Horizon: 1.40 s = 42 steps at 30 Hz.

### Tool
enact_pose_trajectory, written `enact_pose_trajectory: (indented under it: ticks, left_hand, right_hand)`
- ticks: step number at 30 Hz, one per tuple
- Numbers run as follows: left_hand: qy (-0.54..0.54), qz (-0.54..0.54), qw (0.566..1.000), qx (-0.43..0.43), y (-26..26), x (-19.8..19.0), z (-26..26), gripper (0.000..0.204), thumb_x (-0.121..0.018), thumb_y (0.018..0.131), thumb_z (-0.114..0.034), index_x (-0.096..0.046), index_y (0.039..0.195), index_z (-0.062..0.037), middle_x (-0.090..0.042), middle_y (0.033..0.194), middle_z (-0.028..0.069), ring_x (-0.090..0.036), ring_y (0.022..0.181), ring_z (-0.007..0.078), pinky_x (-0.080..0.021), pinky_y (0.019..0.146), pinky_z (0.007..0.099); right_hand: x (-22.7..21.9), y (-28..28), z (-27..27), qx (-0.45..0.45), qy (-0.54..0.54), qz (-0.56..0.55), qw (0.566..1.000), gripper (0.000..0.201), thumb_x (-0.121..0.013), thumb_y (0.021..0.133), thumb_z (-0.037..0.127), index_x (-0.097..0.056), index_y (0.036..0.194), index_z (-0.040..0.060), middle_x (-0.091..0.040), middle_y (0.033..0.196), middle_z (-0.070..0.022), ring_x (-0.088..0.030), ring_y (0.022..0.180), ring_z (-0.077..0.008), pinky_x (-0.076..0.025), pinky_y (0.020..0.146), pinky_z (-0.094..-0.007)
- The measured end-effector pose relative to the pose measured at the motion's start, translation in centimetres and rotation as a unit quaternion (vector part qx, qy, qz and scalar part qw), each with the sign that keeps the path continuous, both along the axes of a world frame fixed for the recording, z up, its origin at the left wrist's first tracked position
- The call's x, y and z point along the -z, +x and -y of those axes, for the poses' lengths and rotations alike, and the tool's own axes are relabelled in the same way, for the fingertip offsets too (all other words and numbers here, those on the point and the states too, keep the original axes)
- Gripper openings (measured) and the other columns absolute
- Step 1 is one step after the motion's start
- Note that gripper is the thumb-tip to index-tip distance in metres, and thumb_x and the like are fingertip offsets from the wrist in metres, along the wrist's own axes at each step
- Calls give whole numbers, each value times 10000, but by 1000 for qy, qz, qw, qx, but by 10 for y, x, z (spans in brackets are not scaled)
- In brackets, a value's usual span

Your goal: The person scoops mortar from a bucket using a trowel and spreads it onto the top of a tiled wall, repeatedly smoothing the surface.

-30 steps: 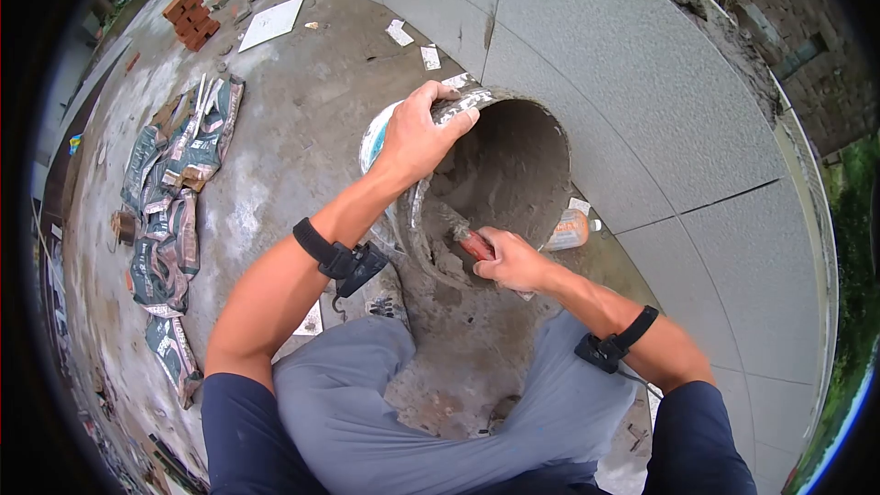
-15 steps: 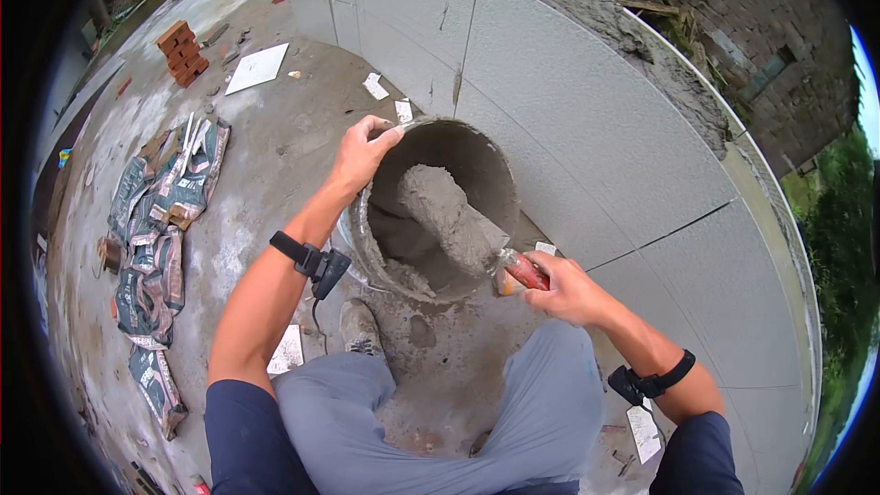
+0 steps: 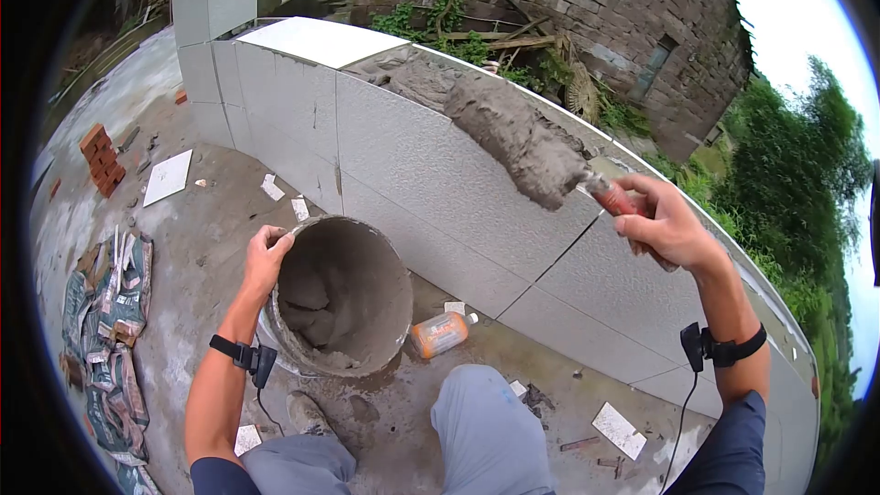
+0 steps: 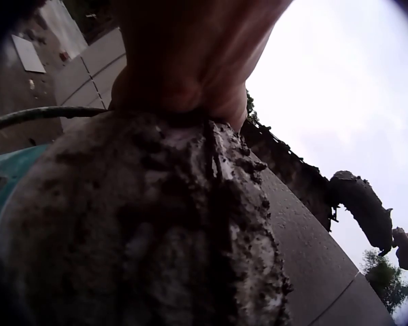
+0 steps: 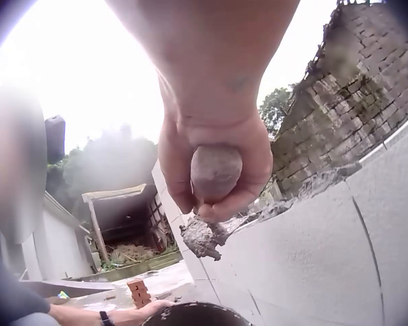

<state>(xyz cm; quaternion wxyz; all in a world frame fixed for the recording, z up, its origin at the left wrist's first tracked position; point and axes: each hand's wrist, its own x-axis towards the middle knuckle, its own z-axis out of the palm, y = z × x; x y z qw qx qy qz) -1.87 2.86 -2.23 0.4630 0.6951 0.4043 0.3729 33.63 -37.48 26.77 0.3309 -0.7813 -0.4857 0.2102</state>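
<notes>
My left hand (image 3: pixel 264 261) grips the rim of a mortar-caked bucket (image 3: pixel 374 266), which has grey mortar (image 3: pixel 312 316) inside. In the left wrist view the same hand (image 4: pixel 190 81) is over the crusted bucket edge (image 4: pixel 245 224). My right hand (image 3: pixel 674 227) holds a trowel by its red handle (image 3: pixel 614 197), up at the top of the tiled wall. A long heap of wet mortar (image 3: pixel 518 142) covers the blade, which is hidden beneath it. From the right wrist, the fingers wrap the rounded handle end (image 5: pixel 216 173), with mortar (image 5: pixel 202 238) showing beyond.
The grey tiled wall (image 3: pixel 440 179) runs beside the bucket, with rough mortar along its top and a white slab (image 3: pixel 321 39) farther along. An orange-labelled bottle (image 3: pixel 442 335) lies by the bucket. Bags (image 3: pixel 110 339), bricks (image 3: pixel 101 160) and tile pieces (image 3: pixel 619 431) are on the floor.
The right hand has lifted the trowel, loaded with mortar, out of the bucket and up to the wall top. The left hand stays at the bucket rim. The head view has turned up and right.
</notes>
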Motion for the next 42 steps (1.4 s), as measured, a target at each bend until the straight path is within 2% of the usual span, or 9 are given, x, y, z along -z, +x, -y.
enact_pose_trajectory:
  ticks: [3,5,8,12,19,25,31,37,42]
  left_hand:
    - [25,-10,1000,-6,1,-9,8,291,-692,894,-222,-656,1009,42,-687,910,73,-612,853,144,-489,802,306]
    - [23,-7,1000,-5,1,-8,8,290,-692,894,-221,-653,1004,44,-687,902,73,-614,853,143,-491,804,306]
    - [26,-11,1000,-4,-1,-4,9,288,-690,894,-220,-649,999,44,-686,899,75,-617,856,143,-492,807,307]
    - [29,10,1000,-3,-4,11,-3,280,-685,900,-221,-646,996,39,-686,913,75,-611,855,142,-491,803,309]
    - [49,-29,998,-30,-5,8,-1,355,-682,892,-270,-662,1053,46,-713,977,136,-656,915,201,-504,846,346]
    - [42,-31,998,-20,-7,9,2,463,-726,868,-346,-665,1101,50,-718,1018,148,-668,954,213,-506,869,345]
    - [35,-52,998,-21,-5,2,13,579,-761,823,-407,-635,1156,49,-698,1054,154,-655,972,212,-501,879,339]
    - [23,-58,998,-8,-2,7,23,595,-771,812,-401,-614,1172,45,-693,1046,179,-658,961,246,-507,869,362]
    - [29,-72,997,2,2,-8,38,533,-762,824,-373,-611,1121,44,-676,1047,198,-664,953,281,-509,880,378]
  right_hand:
    - [-6,28,-15,25,38,175,984,467,-694,825,147,-540,1237,-10,-622,762,-93,-631,627,-194,-493,580,-345]
    - [13,62,-31,29,45,470,881,464,-687,802,139,-508,1215,28,-647,810,-168,-666,778,-350,-504,683,-443]
    - [43,103,-55,13,-30,531,847,322,-628,832,117,-499,1119,52,-655,879,-210,-646,900,-413,-498,754,-506]
    - [46,111,-54,35,-75,534,841,306,-609,853,133,-505,1135,72,-661,950,-204,-649,904,-410,-505,773,-513]
    - [-3,38,-29,47,70,447,891,458,-637,851,162,-534,1281,44,-648,998,-238,-634,927,-424,-488,826,-458]
    - [106,-42,-74,-194,-20,337,921,437,-661,827,105,-528,1238,44,-654,944,-206,-635,868,-413,-488,728,-474]
    - [259,-109,-166,-341,-260,320,845,240,-544,954,195,-547,1128,30,-701,864,-209,-677,858,-394,-525,712,-487]
    - [300,-142,-223,-439,-369,247,781,348,-553,917,139,-546,1231,-11,-714,951,-211,-681,959,-393,-524,815,-493]
    - [300,-149,-219,-418,-417,103,801,370,-558,874,89,-530,1221,-37,-697,1013,-237,-668,997,-414,-519,835,-498]
